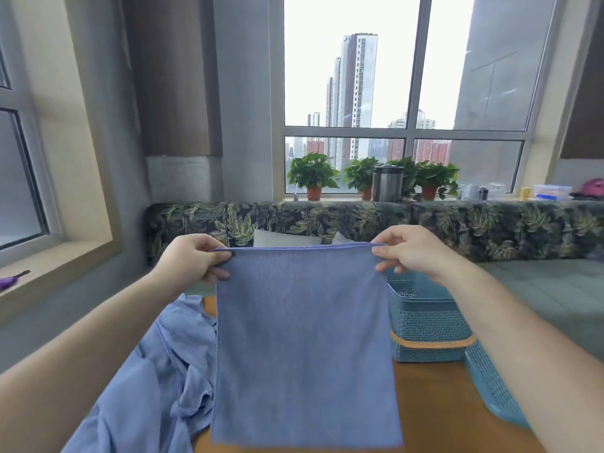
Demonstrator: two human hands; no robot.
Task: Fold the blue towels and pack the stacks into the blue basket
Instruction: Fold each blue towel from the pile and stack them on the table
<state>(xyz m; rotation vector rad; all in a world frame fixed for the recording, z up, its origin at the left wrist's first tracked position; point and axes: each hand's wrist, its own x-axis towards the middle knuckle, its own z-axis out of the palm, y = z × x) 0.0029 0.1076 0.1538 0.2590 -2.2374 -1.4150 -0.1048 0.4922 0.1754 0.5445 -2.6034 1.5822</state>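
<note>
A blue towel (304,341) hangs flat in the air in front of me, held up by its two top corners. My left hand (192,258) pinches the top left corner and my right hand (408,251) pinches the top right corner. Below and to the left, a rumpled pile of blue towels (147,380) lies on the wooden table (431,403). The blue basket (425,322), perforated plastic with an orange band, stands on the table behind the towel's right edge, partly hidden by it and by my right forearm.
A blue perforated lid or tray (490,387) leans at the basket's right. Behind the table runs a leaf-patterned sofa (327,220) with cushions. Potted plants (312,174) and a metal flask (387,183) stand on the windowsill. A wall and window ledge are to the left.
</note>
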